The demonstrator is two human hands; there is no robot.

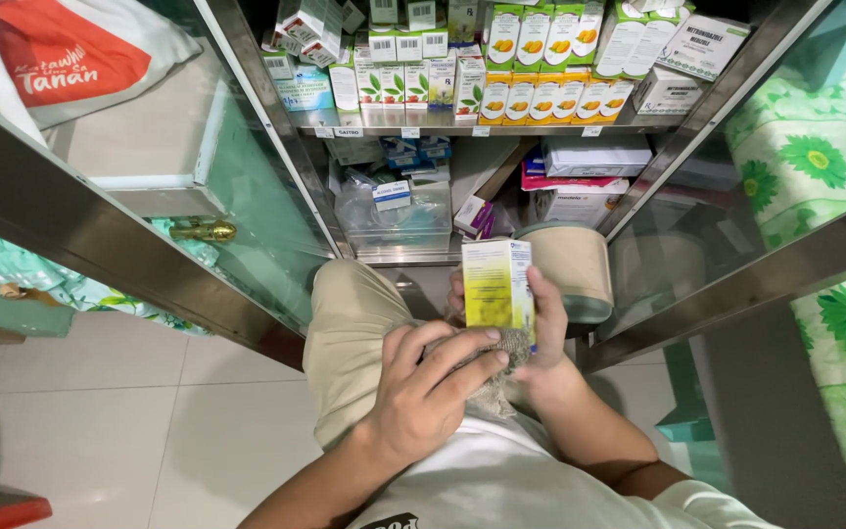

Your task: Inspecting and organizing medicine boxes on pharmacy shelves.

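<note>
**Carton and cloth at the open cabinet**

Pale floor tiles (pixel 129 411) lie under me, open to my left. My left hand (pixel 433 392) presses curled fingers on a grey cloth (pixel 513 349). My right hand (pixel 545 343) has its fingers closed round a yellow-and-white carton (pixel 496 284), upright above my knee. Beyond, steel door frames (pixel 100 235) hem both sides; the packed shelf (pixel 462 122) stands behind.
</note>
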